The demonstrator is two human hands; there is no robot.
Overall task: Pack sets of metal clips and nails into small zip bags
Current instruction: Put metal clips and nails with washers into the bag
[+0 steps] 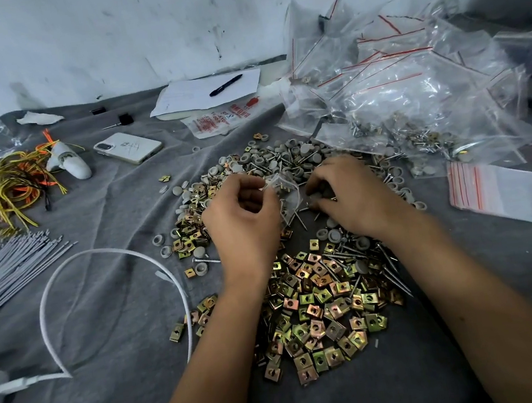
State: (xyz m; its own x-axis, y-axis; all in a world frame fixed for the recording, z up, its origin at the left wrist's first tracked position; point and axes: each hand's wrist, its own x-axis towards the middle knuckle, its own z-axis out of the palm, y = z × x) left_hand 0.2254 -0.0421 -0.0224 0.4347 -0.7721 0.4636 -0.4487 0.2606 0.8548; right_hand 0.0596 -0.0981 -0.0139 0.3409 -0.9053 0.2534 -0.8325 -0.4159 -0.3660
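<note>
Our forearms reach forward, converging. Left hand (pixel 242 214) curled, fingers (pixel 258 191) pinching; right hand (pixel 351 194) palm-down, fingertips bent under.

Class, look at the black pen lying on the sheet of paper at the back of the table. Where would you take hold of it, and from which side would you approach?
Grip the black pen across the middle of its barrel, coming down from above. It lies flat and slanted on the white paper, nothing resting on it, so the long slim sides are free for a thumb-and-finger pinch; the ends offer little to hold.
</note>
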